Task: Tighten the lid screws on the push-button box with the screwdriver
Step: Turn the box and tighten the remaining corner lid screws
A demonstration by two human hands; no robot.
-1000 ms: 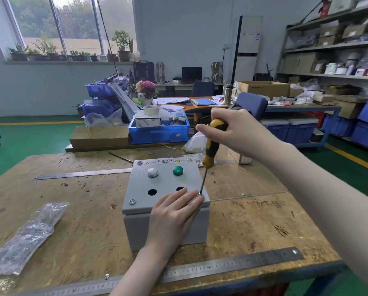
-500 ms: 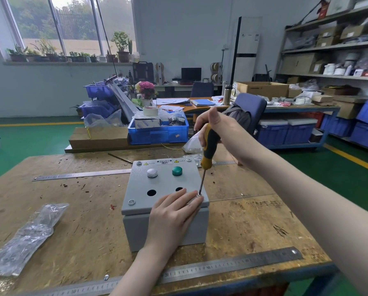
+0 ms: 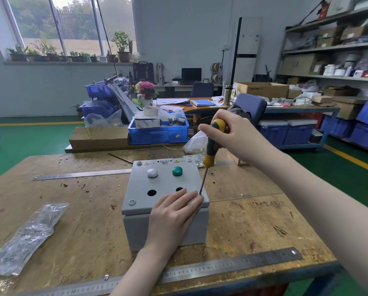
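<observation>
**A:** Where's the box sitting, and what have you got on it?

**B:** The push-button box [image 3: 165, 201] stands near the front edge of the bench [image 3: 253, 227], lid up. Your left hand [image 3: 174, 212] lies flat on the lid's near right part, fingers straight and pressing, fingertips right beside the near right screw [image 3: 199, 195]. Your right hand [image 3: 232, 135] has its grip wrapped round the handle of the screwdriver [image 3: 210, 150], and the tip sits in that screw.

**A:** How will the box behave when you turn?

**B:** It looks like painted sheet metal, so I'd judge it stiff and fairly weighty, but smooth enough to skate or twist on the wood under torque. Keep your flat palm bearing down as it does now; the lid is rigid and should take that pressure without flexing.

**A:** And the screwdriver?

**B:** The shaft is thin and leans away from you, towards the handle. If it tilts further, the tip could cam out and scratch the paint or nick your fingertips. Hold the handle high on its thick part and push along the shaft.

**A:** What's left?

**B:** The near left screw [image 3: 132, 202] and the two far ones [image 3: 139, 163] [image 3: 189, 160] are seated; how tight, I cannot tell.
</observation>
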